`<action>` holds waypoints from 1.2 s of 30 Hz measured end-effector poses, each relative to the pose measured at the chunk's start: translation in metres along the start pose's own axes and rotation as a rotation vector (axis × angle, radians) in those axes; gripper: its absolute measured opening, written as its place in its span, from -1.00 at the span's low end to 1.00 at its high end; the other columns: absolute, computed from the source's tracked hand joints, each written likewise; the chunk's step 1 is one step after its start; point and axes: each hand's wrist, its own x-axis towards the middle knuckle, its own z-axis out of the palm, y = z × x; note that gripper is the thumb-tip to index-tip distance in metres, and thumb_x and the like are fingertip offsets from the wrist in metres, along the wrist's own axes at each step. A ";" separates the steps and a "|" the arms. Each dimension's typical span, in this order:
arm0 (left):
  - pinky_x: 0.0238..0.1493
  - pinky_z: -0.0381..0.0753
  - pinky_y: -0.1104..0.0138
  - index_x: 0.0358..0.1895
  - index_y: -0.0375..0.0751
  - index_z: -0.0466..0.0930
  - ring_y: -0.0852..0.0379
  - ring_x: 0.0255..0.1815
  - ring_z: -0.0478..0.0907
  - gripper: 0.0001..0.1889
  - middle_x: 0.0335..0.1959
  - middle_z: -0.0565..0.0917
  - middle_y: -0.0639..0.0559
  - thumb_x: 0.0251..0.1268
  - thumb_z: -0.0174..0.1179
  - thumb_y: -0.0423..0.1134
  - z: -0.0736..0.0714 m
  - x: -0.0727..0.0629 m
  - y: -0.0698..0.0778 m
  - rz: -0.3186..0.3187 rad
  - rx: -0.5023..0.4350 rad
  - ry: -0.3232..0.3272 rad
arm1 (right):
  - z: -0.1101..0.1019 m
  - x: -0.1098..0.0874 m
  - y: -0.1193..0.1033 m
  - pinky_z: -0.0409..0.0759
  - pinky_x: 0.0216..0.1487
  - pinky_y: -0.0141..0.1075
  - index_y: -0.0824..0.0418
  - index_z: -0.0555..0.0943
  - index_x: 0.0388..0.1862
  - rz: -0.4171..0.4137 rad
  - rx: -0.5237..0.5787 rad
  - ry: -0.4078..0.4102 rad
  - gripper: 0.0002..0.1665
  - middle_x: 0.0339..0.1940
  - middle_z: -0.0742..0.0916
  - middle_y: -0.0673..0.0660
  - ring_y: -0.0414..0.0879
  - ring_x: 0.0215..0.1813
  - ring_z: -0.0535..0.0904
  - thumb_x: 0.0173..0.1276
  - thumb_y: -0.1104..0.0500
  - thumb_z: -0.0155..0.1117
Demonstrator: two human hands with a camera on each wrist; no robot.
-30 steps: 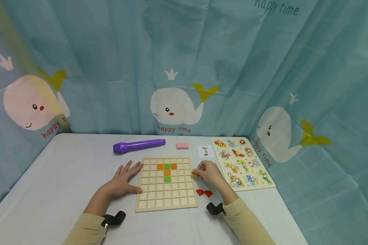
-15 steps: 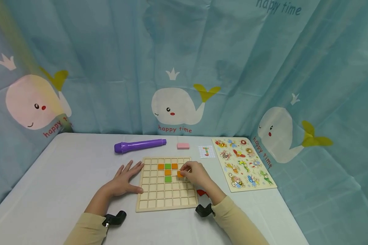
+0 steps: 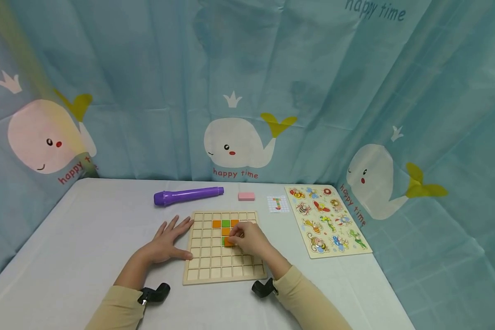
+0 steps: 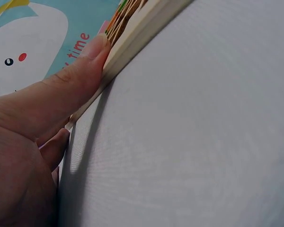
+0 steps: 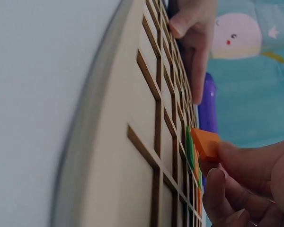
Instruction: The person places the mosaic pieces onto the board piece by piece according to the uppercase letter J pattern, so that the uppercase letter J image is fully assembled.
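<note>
A square wooden grid board (image 3: 204, 263) lies on the white table. My right hand (image 3: 251, 240) pinches an orange square tile (image 5: 206, 143) between thumb and fingers, close over the lower green tile (image 3: 223, 240), which it partly covers in the head view. An orange tile (image 3: 217, 224), a green tile (image 3: 226, 223) and another orange tile (image 3: 234, 222) form a row in the board's upper cells. Below the green one sits an orange tile (image 3: 225, 232). My left hand (image 3: 165, 246), fingers spread, touches the board's left edge, its thumb on the rim.
Behind the board lie a purple microphone-shaped tube (image 3: 188, 196) and a pink block (image 3: 246, 196). A small card with a coloured grid pattern (image 3: 278, 204) lies beside a picture puzzle board (image 3: 327, 220) on the right. A whale-print curtain (image 3: 169, 137) borders the table.
My right hand has carried the orange tile leftward from beside the board's right edge to over its middle. The red pieces on the right are now hidden by my arm. My left hand stays put.
</note>
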 end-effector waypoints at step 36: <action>0.56 -0.52 -0.26 0.59 -0.19 0.13 -0.38 0.65 -0.36 0.20 0.65 0.05 -0.21 -0.14 0.54 0.21 0.001 0.000 0.000 0.007 0.003 0.005 | -0.051 -0.040 0.024 0.54 -0.40 -0.34 -0.04 0.69 -0.36 0.036 -0.155 0.034 -0.90 -0.43 0.68 -0.18 -0.22 -0.40 0.54 0.34 0.04 0.44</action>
